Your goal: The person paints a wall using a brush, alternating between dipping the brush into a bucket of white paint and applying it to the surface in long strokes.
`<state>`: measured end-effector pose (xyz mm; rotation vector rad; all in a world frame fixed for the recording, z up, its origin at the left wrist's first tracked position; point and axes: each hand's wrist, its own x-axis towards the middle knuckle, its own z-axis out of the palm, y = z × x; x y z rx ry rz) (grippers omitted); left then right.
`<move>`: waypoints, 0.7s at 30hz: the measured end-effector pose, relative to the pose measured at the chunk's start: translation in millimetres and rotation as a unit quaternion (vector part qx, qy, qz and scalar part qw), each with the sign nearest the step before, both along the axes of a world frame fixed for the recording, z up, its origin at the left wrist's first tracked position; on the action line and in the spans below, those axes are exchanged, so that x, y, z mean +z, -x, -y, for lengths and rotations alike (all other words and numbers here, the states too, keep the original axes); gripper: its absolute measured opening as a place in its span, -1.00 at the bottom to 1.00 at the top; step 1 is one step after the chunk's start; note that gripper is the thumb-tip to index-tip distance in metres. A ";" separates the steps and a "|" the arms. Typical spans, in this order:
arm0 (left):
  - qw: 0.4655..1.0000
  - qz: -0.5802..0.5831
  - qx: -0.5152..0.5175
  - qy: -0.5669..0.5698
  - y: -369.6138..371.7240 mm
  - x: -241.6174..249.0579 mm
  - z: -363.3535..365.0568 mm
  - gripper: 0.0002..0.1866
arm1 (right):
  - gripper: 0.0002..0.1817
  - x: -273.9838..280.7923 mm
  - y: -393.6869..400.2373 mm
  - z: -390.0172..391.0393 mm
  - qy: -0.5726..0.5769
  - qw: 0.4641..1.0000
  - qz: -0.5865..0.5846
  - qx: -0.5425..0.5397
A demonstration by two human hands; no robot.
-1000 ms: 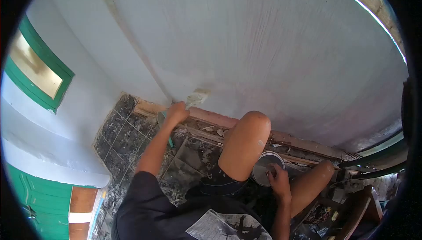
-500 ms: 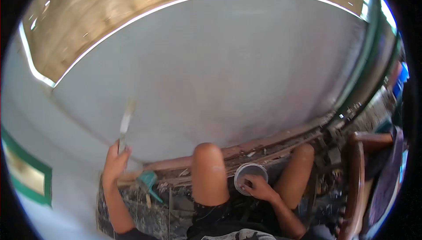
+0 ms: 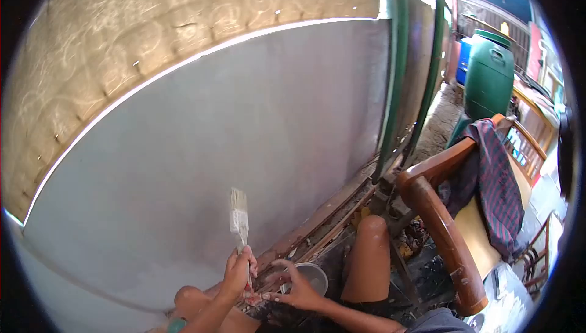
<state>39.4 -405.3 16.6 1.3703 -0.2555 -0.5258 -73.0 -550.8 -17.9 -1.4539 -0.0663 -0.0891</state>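
Observation:
My left hand [image 3: 237,277] is closed around the handle of a paintbrush [image 3: 238,220], bristles pointing up. The brush's metal band is smeared with whitish paint. Just right of it, my right hand [image 3: 302,291] has its thumb and fingers apart and curved, fingertips close to the lower end of the brush handle. Behind that hand, between my knees, stands a round pale bucket [image 3: 318,277], partly covered by the fingers. In front of me rises a wall panel [image 3: 244,125] coated in grey-white, with faint pinkish patches.
A wooden chair [image 3: 442,235] with a striped cloth [image 3: 497,192] over it stands close on my right. Beyond it is a green barrel [image 3: 490,73]. Green posts [image 3: 394,76] edge the panel, and a patterned tan sheet [image 3: 183,21] hangs above. Debris lies along the wall's foot.
My view has swung right, bringing the chair and barrel into sight. The left hand has brought the brush close to the right hand, which has come up from the bucket with fingers spread.

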 end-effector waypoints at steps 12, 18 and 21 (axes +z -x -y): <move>0.986 0.073 -0.137 -0.065 36.8 -69.3 41.2 -0.65 | -0.23 -36.7 25.7 -19.4 0.203 0.975 -0.062 -0.066; 0.966 0.101 -0.209 -0.115 46.0 -65.1 48.6 -0.66 | -0.65 -50.6 44.4 -4.7 0.142 0.965 -0.077 -0.208; 0.873 0.335 -0.229 -0.271 51.1 -68.3 36.6 -0.62 | -0.83 -49.5 51.8 35.0 0.226 0.939 -0.109 -0.234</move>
